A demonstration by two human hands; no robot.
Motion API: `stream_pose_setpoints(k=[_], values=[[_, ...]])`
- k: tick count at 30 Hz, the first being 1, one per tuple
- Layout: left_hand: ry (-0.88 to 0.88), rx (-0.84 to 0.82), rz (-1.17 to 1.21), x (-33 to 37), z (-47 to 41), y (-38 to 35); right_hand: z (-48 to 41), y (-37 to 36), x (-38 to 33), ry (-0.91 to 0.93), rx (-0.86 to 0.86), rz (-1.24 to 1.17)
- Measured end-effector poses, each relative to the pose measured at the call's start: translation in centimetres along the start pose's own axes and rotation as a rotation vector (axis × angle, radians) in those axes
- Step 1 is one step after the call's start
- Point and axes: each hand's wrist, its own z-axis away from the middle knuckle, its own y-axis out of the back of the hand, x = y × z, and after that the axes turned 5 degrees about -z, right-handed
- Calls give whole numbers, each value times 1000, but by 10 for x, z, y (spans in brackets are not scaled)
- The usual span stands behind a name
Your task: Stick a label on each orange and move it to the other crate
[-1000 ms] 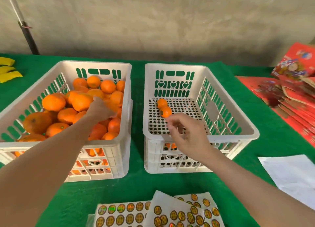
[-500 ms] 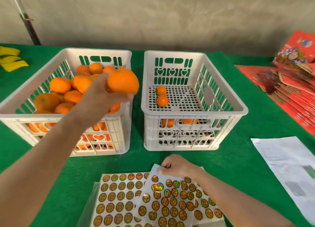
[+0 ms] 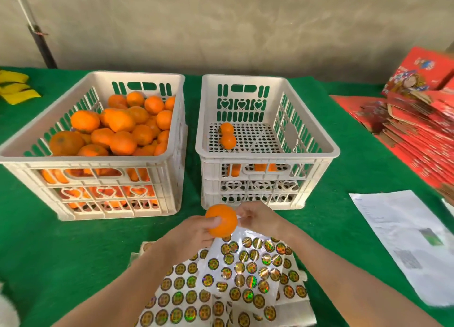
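Observation:
My left hand [image 3: 194,233] grips an orange [image 3: 222,220] just above the sticker sheets [image 3: 235,277], in front of the two white crates. My right hand [image 3: 260,220] is beside the orange on its right, fingertips pinched together against it; whether a label is between them is too small to tell. The left crate [image 3: 169,159] is piled with many oranges [image 3: 118,130]. The right crate [image 3: 270,154] holds two oranges [image 3: 227,136] on its perforated floor, and more orange shows through its front slots.
Green cloth covers the table [image 3: 73,240]. A printed white paper [image 3: 405,240] lies at the right, red flattened boxes [image 3: 417,120] at the far right, yellow pieces [image 3: 14,88] at the far left. A grey wall stands behind the crates.
My left hand brought an orange from the left crate down to the sticker sheets. My right hand left the right crate, went to the sheets, then rose to the orange.

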Motion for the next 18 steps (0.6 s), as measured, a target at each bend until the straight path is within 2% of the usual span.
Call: stream_pose_setpoints(k=[3,8,14,18], values=[[50,9,170,2,-10,-8,8,-2,-2,16,73,1],[48,73,291,3,-18,-12,28,-19,-4,188,430,151],[33,112,322,3,-18,-14,35,-45,-1,127,423,207],[17,100,325,4,-17,-13,35,-51,0,149,445,188]])
